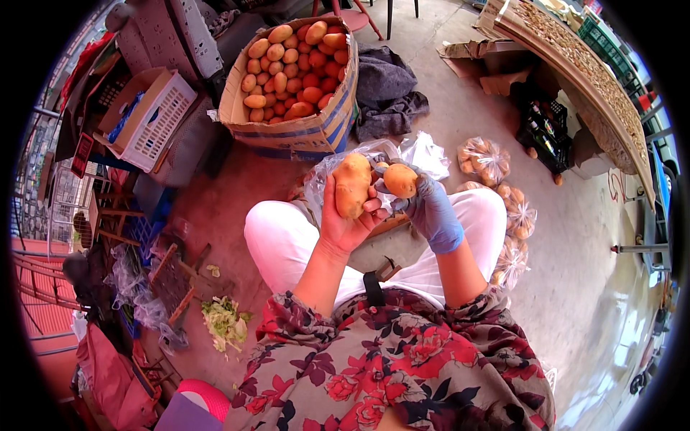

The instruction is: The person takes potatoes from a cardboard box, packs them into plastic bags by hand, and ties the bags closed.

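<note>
My bare left hand (341,228) is wrapped round a large, knobbly yellow-brown potato (352,185). In my right hand (435,214), which wears a blue glove, is a smaller, rounder potato (400,180). Both hands are close together in front of my knees, their fingertips almost meeting. Beneath them a clear plastic bag (314,188) lies spread, its contents mostly hidden by my hands. White crumpled plastic bags (425,154) lie just beyond my right hand. Further off to the left, a big open cardboard box (287,140) is filled with many potatoes (293,68).
Several tied clear bags of potatoes (486,159) line the floor by my right knee. A black crate (544,133) stands under a table (611,93) at right. Dark cloth (388,90) lies beside the box. Leaf scraps (226,321) and a white basket (162,118) are at left.
</note>
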{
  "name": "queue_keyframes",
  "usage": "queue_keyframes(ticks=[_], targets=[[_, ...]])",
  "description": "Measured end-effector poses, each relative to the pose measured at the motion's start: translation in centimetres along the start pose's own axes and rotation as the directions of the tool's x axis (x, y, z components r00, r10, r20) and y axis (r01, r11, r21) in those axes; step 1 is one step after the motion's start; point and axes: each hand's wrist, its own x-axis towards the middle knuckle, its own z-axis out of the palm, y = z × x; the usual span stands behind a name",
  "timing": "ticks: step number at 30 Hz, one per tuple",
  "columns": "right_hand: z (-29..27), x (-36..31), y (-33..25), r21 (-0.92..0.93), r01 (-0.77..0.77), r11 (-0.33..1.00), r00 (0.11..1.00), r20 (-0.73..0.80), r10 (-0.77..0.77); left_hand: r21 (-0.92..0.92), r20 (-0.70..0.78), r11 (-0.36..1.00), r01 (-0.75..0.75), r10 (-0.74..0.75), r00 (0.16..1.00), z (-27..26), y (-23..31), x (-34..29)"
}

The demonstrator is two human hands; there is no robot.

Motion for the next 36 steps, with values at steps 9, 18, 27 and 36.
queue_keyframes(ticks=[9, 18, 27, 36], targets=[[0.1, 0.5, 1.7, 0.029, -0.150, 0.988, 0.972, -0.178, 0.153, 0.097, -0.038, 0.995, -0.019, 0.023, 0.999, 0.4, 0.3, -1.3], [1.0, 0.3, 3.9, -0.517, -0.110, 0.849, 0.943, -0.325, -0.076, 0.201, -0.133, 0.975, -0.093, 0.121, 0.984, 0.9, -0.6, -1.0], [2.6, -0.7, 2.2, -0.931, 0.351, -0.101, 0.904, 0.365, -0.224, 0.201, -0.175, 0.961, -0.190, 0.226, 0.958, 1.2, 0.2, -1.5], [-0.1, -0.8, 2.9, -0.396, -0.224, 0.890, 0.949, -0.298, 0.106, 0.041, -0.267, 0.994, -0.103, 0.110, 0.957, -0.6, 0.8, -2.1]])
